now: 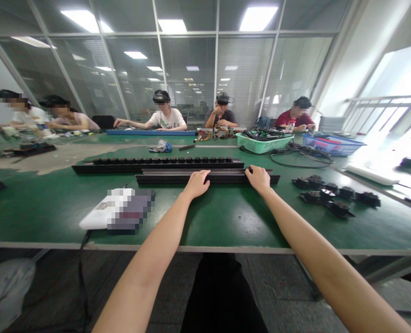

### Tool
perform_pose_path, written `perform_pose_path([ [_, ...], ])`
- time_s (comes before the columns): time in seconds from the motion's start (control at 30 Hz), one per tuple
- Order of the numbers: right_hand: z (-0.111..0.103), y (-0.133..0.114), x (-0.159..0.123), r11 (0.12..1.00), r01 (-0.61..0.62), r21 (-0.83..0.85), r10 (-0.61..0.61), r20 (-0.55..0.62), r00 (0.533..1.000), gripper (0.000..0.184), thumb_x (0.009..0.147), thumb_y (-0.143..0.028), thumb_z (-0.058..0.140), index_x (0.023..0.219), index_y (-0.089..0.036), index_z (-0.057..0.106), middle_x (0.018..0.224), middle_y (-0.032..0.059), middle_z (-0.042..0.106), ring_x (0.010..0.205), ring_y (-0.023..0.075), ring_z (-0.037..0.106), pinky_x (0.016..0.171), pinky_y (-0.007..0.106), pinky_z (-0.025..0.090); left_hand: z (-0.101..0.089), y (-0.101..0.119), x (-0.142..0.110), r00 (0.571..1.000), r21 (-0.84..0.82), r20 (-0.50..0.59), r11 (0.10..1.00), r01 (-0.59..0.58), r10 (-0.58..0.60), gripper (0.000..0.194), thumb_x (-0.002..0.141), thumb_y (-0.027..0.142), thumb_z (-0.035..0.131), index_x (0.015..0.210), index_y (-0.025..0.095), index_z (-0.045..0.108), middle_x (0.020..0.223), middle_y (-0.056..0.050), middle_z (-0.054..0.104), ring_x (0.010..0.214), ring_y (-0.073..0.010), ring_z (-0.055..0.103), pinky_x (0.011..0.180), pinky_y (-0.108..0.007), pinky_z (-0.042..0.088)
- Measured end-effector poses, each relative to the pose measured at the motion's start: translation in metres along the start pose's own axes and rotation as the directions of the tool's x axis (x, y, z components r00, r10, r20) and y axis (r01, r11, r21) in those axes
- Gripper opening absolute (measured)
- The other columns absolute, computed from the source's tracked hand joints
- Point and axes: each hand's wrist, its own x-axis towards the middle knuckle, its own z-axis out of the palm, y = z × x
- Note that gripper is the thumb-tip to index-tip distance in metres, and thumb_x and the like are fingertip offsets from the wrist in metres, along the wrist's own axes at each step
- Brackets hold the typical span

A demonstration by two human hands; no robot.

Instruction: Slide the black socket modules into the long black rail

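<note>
A long black rail [171, 179] with metal strips along its top lies crosswise on the table before me. My left hand [196, 184] rests on the rail near its middle, fingers stretched out and lying over the top. Near the rail's right end, my right hand [258, 178] has its fingers curled in, with a small dark part at the fingertips that is mostly hidden. Behind lies a second black rail [157, 167], its top set with a row of several round black pieces. Similar loose black parts [347, 192] lie in a group at the right.
A white device and a dark pixelated item [97, 210] sit at the left front. Farther back are a grey-blue cloth [161, 146], a green basket [264, 145] of cables and a blue basket [333, 147]. Several people sit around the green table [226, 222].
</note>
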Motion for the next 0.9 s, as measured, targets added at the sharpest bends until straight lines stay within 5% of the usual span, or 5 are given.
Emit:
perform_pose_path([
  [0.9, -0.003, -0.0001, -0.0007, 1.0, -0.025, -0.009, 0.025, 0.009, 1.0, 0.041, 0.108, -0.037, 0.043, 0.125, -0.019, 0.076, 0.125, 0.0156, 0.077, 0.116, 0.0283, 0.07, 0.088, 0.033, 0.049, 0.0019, -0.0017, 0.0008, 1.0, 0.006, -0.012, 1.0, -0.016, 0.016, 0.052, 0.099, 0.022, 0.054, 0.151, 0.015, 0.059, 0.157, -0.015, 0.062, 0.148, -0.0277, 0.057, 0.127, -0.046, 0.04],
])
